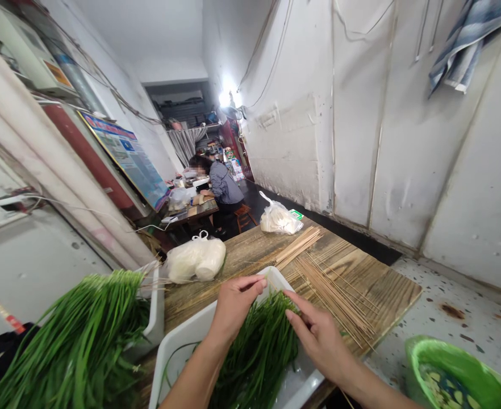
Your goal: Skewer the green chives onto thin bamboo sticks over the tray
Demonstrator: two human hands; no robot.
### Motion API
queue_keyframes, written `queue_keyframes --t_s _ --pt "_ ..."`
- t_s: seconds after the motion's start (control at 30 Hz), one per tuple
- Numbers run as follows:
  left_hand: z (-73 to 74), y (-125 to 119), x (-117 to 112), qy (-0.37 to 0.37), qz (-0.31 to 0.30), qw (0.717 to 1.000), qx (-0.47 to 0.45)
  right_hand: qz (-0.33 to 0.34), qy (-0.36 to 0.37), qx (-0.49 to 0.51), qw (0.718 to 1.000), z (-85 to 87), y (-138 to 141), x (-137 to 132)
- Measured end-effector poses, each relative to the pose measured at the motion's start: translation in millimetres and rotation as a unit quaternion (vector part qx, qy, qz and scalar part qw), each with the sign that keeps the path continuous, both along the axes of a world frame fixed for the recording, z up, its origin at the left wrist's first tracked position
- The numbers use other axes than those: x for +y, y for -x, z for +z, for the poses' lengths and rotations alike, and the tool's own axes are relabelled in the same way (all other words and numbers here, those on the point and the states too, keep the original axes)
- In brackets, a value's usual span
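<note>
A white plastic tub (pixel 162 352) in front of me holds a bundle of long green garlic chives (pixel 257 346). Above the tub's far end, my left hand (pixel 236 304) pinches thumb against forefinger; a thin, pale strip shows beside the fingertips, too fine to identify. Close by on the right, my right hand (pixel 318 332) has thumb and forefinger around the chive ends at the top of the bundle. Past the tub, many thin bamboo skewers (pixel 335 298) lie loose on the wooden table (pixel 387 284), with another bunch of skewers (pixel 297 247) behind them.
More chives (pixel 88 324) overhang a second white tub (pixel 154 307) at left. Two tied plastic bags, a left bag (pixel 197 258) and a far bag (pixel 280 218), stand on the table. A green basin (pixel 455 363) sits lower right. A person (pixel 225 182) sits at a farther table.
</note>
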State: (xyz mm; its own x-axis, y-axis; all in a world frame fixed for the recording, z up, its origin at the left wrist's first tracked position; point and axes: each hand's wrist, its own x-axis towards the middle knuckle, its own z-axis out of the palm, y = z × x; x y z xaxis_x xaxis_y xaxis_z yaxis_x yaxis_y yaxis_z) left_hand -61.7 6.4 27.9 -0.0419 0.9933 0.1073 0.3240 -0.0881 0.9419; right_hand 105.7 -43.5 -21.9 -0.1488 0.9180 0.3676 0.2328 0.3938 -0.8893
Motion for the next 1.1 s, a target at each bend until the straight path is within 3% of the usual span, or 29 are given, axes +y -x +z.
queue_keyframes --t_s 0.57,0.67,0.77,0.87,0.93,1.1 --pt "-3.1 -3 -1 -0.113 0.021 0.987 0.115 -0.008 -0.022 -0.010 1.000 -0.6 -2 1" --pt "-3.6 -4 -3 -0.153 -0.003 0.978 0.141 -0.012 -0.020 -0.013 1.000 -1.0 -1 1" --pt "-0.8 -5 -7 -0.173 -0.082 0.969 0.154 -0.025 -0.014 -0.014 0.999 0.8 -1 2" --pt "5.1 0 -9 -0.152 -0.182 0.960 0.151 -0.018 -0.015 -0.006 1.000 4.2 -2 2" --pt "8.6 4 -8 -0.114 -0.214 0.959 0.145 -0.005 -0.018 0.004 1.000 7.1 -3 2" --pt "10.7 7 -9 -0.009 -0.159 0.986 0.055 0.019 -0.009 0.007 1.000 14.3 -5 4"
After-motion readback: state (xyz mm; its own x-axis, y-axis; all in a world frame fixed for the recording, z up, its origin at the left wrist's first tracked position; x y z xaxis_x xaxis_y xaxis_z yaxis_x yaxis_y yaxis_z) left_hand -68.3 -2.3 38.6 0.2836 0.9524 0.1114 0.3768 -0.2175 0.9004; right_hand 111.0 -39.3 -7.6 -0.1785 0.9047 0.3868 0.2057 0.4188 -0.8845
